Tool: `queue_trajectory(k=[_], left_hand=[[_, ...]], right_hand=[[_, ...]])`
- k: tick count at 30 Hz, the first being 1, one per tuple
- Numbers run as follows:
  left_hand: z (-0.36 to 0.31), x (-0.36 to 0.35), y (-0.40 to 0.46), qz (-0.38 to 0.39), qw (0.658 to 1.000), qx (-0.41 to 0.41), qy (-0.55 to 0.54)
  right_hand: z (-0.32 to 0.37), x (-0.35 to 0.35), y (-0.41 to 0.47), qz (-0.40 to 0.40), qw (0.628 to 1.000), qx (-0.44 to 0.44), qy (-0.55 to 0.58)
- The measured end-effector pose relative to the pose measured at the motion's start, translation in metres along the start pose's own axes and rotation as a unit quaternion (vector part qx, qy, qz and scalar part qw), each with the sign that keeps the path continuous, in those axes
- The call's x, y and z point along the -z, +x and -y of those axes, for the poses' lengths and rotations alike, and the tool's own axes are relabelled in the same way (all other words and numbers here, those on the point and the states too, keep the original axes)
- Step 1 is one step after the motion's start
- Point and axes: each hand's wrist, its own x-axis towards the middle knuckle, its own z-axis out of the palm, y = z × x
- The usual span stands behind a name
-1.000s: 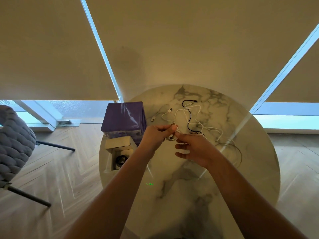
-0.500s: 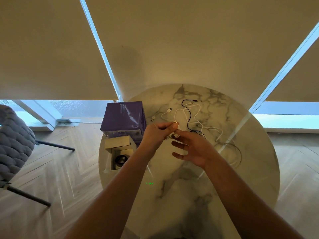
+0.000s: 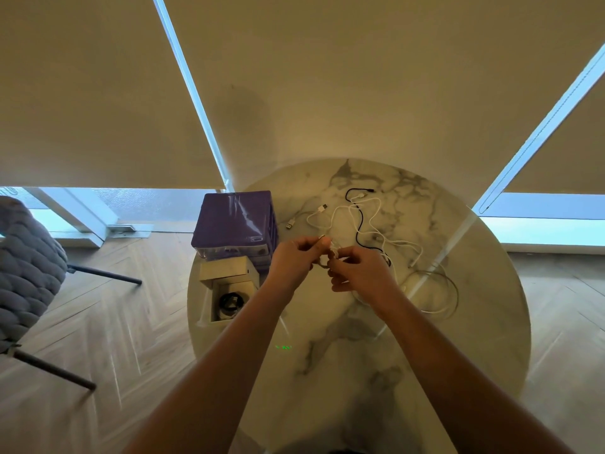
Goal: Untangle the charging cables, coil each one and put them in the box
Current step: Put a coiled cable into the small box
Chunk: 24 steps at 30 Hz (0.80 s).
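Note:
Over the middle of the round marble table (image 3: 360,339), my left hand (image 3: 293,260) and my right hand (image 3: 358,273) meet, both with fingers curled round a small coil of white cable (image 3: 327,255). From the coil, white cable (image 3: 370,211) runs back into a tangle with a black cable (image 3: 358,224) at the table's far side. A loose white loop (image 3: 448,290) lies to the right. A small open cardboard box (image 3: 229,296) at the table's left edge holds a coiled black cable (image 3: 230,303).
A purple box (image 3: 234,221) stands behind the open box at the table's left rim. A grey woven chair (image 3: 26,267) is on the wooden floor at far left. Drawn blinds hang behind the table.
My right hand has closed its fingers onto the white coil beside my left hand; earlier its fingers were spread below it. The tangle on the table looks the same.

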Motion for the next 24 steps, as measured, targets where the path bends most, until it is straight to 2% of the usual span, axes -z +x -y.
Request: queue_trajectory(k=[3,6,10,13,17,20,24], left_hand=[[-0.001,0.001,0.001,-0.013,1.000,-0.004,-0.015],[-0.002,0.000,0.001,-0.018,1.000,0.009,-0.023],[-0.003,-0.001,0.003,-0.011,0.998,0.043,-0.041],[-0.004,0.001,0.002,0.022,0.995,0.067,-0.063],[-0.007,0.008,0.001,0.061,0.992,0.077,-0.083],[-0.009,0.009,0.001,0.066,0.992,0.073,-0.074],[-0.007,0.007,0.001,0.046,0.995,0.058,-0.060]], right_hand=[[-0.001,0.000,-0.003,-0.050,0.987,0.078,-0.131],[-0.003,-0.001,-0.004,-0.071,0.977,0.114,-0.166],[-0.004,-0.001,-0.001,-0.090,0.990,0.077,-0.076],[-0.006,0.003,0.004,-0.074,0.997,0.010,-0.008],[-0.005,0.009,0.007,-0.072,0.996,-0.013,0.058],[-0.006,0.010,0.009,-0.060,0.997,-0.002,0.043],[-0.007,0.007,0.013,-0.080,0.993,0.057,-0.066]])
